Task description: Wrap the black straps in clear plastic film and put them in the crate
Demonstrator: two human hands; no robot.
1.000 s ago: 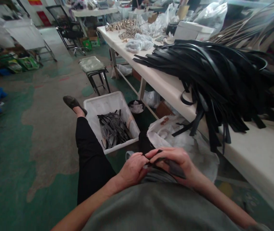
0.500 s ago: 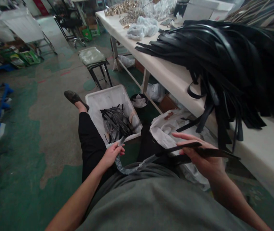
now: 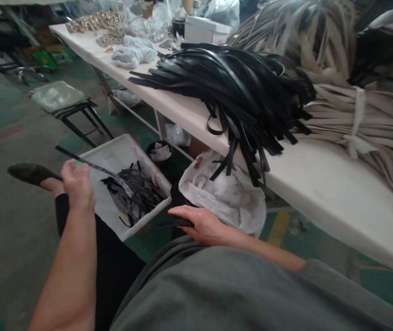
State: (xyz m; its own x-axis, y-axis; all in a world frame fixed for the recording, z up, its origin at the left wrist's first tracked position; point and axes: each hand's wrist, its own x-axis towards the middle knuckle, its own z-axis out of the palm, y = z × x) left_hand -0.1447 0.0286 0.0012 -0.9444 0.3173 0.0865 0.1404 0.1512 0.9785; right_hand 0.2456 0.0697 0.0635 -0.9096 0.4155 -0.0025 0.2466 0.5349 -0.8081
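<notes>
My left hand (image 3: 78, 184), smeared by motion, is raised over the left rim of the white bin (image 3: 150, 219). Just past its fingers a dark strip with a greyish length (image 3: 108, 171) stretches over the bin; whether the fingers touch it I cannot tell. Inside the bin lies a tangle of black strips (image 3: 141, 195). Low in front of my body, my right hand (image 3: 201, 223) is closed on a black strip (image 3: 175, 224), whose end points left. A large pile of glossy black strips (image 3: 234, 82) hangs partly over the table edge.
The long white table (image 3: 306, 170) runs along the right, with tied beige strips (image 3: 372, 122) and a white box (image 3: 205, 30). Below it are a white sack (image 3: 224, 195) and a small dark bucket (image 3: 159, 152). A padded stool (image 3: 58, 95) stands beyond the bin.
The view has swung right. My left hand has moved left and up, and the greyish strip now lies across above the bin. My right hand has come in closer, apart from that strip.
</notes>
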